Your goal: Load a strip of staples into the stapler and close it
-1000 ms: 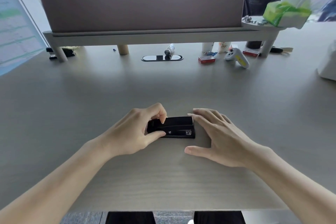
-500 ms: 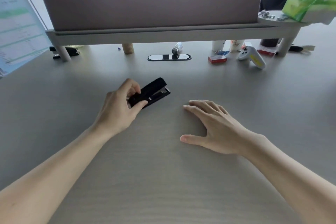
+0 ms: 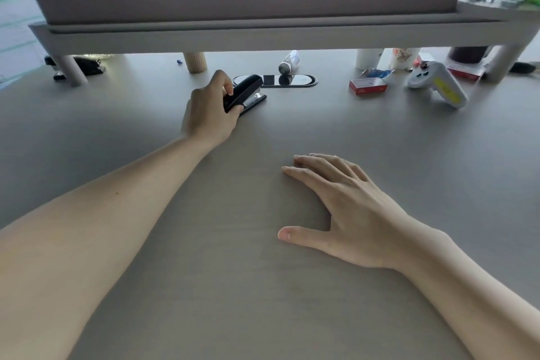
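Observation:
A small black stapler (image 3: pixel 246 92) lies far out on the grey desk, its closed top pointing up and to the right, just in front of the oval cable port (image 3: pixel 292 80). My left hand (image 3: pixel 211 110) is stretched out and holds the stapler's rear end between thumb and fingers. My right hand (image 3: pixel 340 203) rests flat on the desk nearer to me, palm down, fingers slightly spread, holding nothing. A small red box (image 3: pixel 368 86) that could hold staples sits at the back right. No loose staple strip is visible.
A raised shelf (image 3: pixel 263 35) with a fabric screen spans the back, on legs. Beneath and near it lie a small bottle (image 3: pixel 287 63), paper cups (image 3: pixel 368 58), a white-and-yellow controller (image 3: pixel 438 83), another red box (image 3: pixel 464 72) and dark items (image 3: pixel 84 67) at left.
My left hand carried the stapler from in front of me away toward the cable port at the back. My right hand let go of it and stayed flat on the desk.

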`<state>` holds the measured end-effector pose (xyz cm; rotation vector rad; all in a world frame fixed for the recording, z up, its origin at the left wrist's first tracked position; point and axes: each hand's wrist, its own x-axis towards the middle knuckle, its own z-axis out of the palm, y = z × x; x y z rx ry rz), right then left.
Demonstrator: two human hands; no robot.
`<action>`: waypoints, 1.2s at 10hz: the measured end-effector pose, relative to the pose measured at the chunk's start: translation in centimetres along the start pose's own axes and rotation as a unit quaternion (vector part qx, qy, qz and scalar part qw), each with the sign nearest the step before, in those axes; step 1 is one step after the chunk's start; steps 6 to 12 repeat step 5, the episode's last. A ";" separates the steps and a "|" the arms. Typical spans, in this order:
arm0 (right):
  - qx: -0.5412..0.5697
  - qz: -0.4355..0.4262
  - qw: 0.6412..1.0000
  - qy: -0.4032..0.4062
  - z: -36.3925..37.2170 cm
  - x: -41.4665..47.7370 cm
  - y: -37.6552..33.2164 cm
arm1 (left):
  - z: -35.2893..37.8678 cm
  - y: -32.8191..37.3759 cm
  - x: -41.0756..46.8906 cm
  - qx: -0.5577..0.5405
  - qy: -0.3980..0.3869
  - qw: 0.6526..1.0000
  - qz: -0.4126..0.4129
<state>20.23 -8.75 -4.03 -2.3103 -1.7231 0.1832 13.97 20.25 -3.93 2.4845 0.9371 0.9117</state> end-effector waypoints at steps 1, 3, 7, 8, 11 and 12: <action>-0.004 0.002 1.000 -0.002 0.0 0.0 0.0 | 0.8 0.3 1.0 0.013 0.002 1.000 0.000; -0.005 -0.005 1.000 -0.004 -0.1 0.1 0.0 | 1.1 0.6 1.8 0.027 -0.001 1.000 0.011; -0.017 0.000 1.000 -0.015 -0.5 -0.1 -0.2 | 0.4 0.6 1.8 0.016 -0.001 0.999 0.028; -0.017 0.000 1.000 -0.015 -0.5 -0.1 -0.2 | 0.4 0.6 1.8 0.016 -0.001 0.999 0.028; -0.017 0.000 1.000 -0.015 -0.5 -0.1 -0.2 | 0.4 0.6 1.8 0.016 -0.001 0.999 0.028; -0.017 0.000 1.000 -0.015 -0.5 -0.1 -0.2 | 0.4 0.6 1.8 0.016 -0.001 0.999 0.028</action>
